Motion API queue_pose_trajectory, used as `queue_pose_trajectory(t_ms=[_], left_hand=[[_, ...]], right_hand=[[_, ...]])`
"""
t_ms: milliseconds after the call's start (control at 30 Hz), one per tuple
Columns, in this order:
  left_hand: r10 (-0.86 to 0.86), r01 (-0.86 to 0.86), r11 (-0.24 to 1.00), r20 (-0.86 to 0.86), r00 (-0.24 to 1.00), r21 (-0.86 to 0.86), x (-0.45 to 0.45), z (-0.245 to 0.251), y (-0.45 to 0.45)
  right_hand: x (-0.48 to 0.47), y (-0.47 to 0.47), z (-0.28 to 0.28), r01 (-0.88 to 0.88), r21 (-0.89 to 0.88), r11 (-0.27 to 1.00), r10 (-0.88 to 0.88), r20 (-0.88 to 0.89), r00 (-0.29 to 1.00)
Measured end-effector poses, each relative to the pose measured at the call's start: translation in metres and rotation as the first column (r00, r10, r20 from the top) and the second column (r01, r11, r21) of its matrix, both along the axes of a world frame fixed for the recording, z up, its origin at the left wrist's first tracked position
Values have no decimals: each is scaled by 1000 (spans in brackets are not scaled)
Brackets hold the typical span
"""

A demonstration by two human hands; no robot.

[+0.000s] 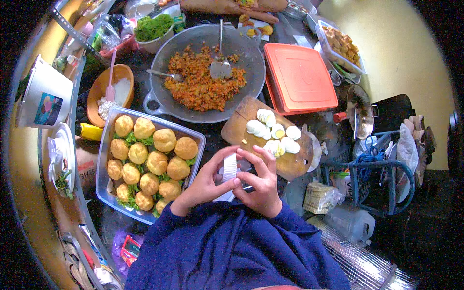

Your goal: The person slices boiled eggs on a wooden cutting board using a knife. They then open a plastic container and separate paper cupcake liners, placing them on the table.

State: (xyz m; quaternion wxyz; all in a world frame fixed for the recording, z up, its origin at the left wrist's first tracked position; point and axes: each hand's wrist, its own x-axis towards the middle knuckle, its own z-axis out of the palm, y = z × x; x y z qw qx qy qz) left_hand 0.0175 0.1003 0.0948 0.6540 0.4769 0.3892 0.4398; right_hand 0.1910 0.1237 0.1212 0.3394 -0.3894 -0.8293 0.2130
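Observation:
My left hand (208, 179) grips white fluted paper baking cups (230, 168), held on edge and perhaps stacked. My right hand (259, 185) holds their other side with bent fingers. Beyond my right hand lies a wooden cutting board (241, 121) with sliced boiled eggs (278, 131) on it. Left of my left hand stands a clear plastic container (102, 181) of round golden puffs (149, 183) with green lettuce (135, 140) between them. Behind these is a large metal wok (250, 54) of orange-red minced filling (203, 90), with a spatula (220, 68) and a spoon (163, 73) in it.
A red lidded box (301, 78) stands right of the wok. An orange bowl (95, 85) holds white powder and a pink spatula. Curly lettuce fills a white bowl (156, 45). Another container (322, 40) holds brown food. A blue plastic basket (384, 165) is at right. Another person's limbs (208, 5) show at the top.

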Motion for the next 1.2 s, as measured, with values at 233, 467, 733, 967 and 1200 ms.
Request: queue_pose_trajectory(t_ms=[233,467,733,967,1200], left_hand=[[1,-1,1000,49,999,-11,-3,-4,-6],[-74,72,997,-63,995,-35,-9,0,-14],[-138,133,987,-51,989,-85,-11,-6,-31],[-88,89,994,14,996,-61,-14,-11,-41],[-54,100,976,225,973,-196,-17,-11,-35]], right_hand=[[-1,-4,0,-79,-45,996,80,28,996],[2,-8,4,-137,-158,978,142,21,990],[7,-14,3,-239,-264,934,245,-9,969],[15,-11,7,-306,-321,896,325,5,946],[37,11,26,-358,-442,823,363,-77,929]])
